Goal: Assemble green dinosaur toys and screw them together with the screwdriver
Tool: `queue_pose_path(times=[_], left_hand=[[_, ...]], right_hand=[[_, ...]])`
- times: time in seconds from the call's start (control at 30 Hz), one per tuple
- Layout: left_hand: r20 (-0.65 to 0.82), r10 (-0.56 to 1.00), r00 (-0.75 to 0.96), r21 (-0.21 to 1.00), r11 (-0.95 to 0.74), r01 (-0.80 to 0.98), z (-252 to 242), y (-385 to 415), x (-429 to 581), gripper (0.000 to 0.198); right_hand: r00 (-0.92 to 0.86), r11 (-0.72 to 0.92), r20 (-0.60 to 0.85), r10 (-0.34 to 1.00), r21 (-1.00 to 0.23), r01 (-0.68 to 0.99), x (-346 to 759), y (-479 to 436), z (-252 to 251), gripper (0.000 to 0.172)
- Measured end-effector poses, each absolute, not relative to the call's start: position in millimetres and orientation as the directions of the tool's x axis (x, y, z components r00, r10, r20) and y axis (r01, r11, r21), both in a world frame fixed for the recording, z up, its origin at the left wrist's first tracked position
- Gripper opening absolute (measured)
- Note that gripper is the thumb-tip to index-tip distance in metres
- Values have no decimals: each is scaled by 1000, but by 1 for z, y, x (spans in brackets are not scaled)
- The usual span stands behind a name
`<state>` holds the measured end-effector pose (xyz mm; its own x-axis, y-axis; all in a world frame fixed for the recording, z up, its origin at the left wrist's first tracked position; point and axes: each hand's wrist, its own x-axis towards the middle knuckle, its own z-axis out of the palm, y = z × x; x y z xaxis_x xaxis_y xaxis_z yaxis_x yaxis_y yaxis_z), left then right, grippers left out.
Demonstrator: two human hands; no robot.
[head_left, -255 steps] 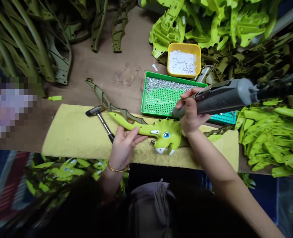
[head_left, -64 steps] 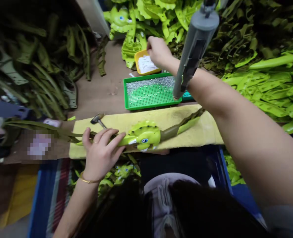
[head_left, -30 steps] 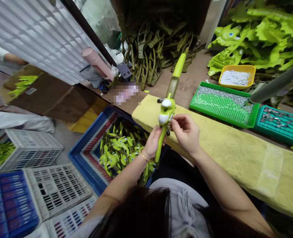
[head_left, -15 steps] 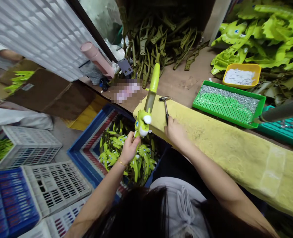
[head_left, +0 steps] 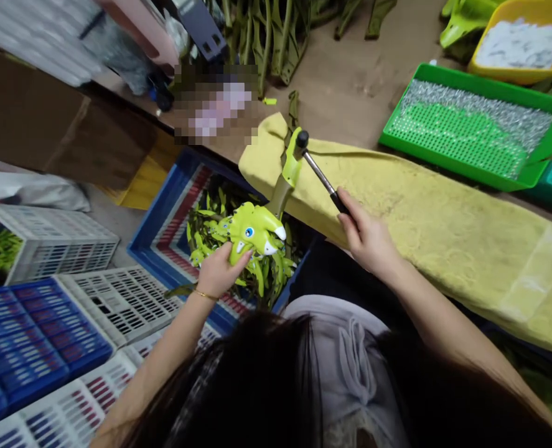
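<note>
My left hand (head_left: pixel 219 270) is closed around the lower end of a lime-green plastic toy dinosaur (head_left: pixel 256 229) with a blue eye and white horn tips. From its head a brown and green strip runs up onto the yellow padded bench cover (head_left: pixel 397 211). In my right hand (head_left: pixel 371 239) I grip the dark handle of a small hammer (head_left: pixel 321 175). The hammer's black head is over the toy's green far end; whether they touch I cannot tell. Below my left hand, several similar toys fill a blue crate (head_left: pixel 152 249).
At the right, a green perforated tray (head_left: pixel 467 152) holds many small metal pins, beside a yellow tray (head_left: pixel 483 68) of white bits. Brown plastic strips (head_left: pixel 280 37) lie piled at the back. White crates (head_left: pixel 65 246) and blue crates (head_left: pixel 33 323) stand at the left, below a cardboard box (head_left: pixel 28 112).
The toy has turned so its eye side faces up, and my left hand has shifted left and down. The hammer has come over the toy's far end. My view has moved closer to the bench.
</note>
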<state>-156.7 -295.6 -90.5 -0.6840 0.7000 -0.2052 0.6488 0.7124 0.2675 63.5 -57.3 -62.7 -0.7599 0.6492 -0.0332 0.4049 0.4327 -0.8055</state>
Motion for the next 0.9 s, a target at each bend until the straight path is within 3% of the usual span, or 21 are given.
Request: queue_pose_path(times=[0.07,0.17,0.33,0.47,0.63,0.83,0.9], left_hand=[[-210,716,-666,212,698,684,-91,-296,-161,41],[-217,729,-649,199,684,702,-90,-295,-171,42],[-251,754,-607,306,657,689,-95,-297,-197,42],[-251,774,-582,420,628,654,-99,-301,-215,42],[-277,776,-567,478,623,619,-98,-308,-216,37],[-226,795,-563,376,604,702,-99,-314,-218,42],[-208,808,-552,348,588,730,-98,-314,-221,42]], right_hand=[[-770,467,-45,636,-772,431,65,-66,-65,51],[-741,463,-199,642,-669,581,68,-75,-71,53],[-691,451,-199,695,-627,635,60,-61,-72,52],[-626,463,-194,756,-518,719,40,-21,-72,53],[-602,465,-70,795,-566,681,30,-2,-70,53],[-703,573,66,708,-635,518,28,-21,-67,50],[-717,579,50,695,-630,518,23,-21,-74,50]])
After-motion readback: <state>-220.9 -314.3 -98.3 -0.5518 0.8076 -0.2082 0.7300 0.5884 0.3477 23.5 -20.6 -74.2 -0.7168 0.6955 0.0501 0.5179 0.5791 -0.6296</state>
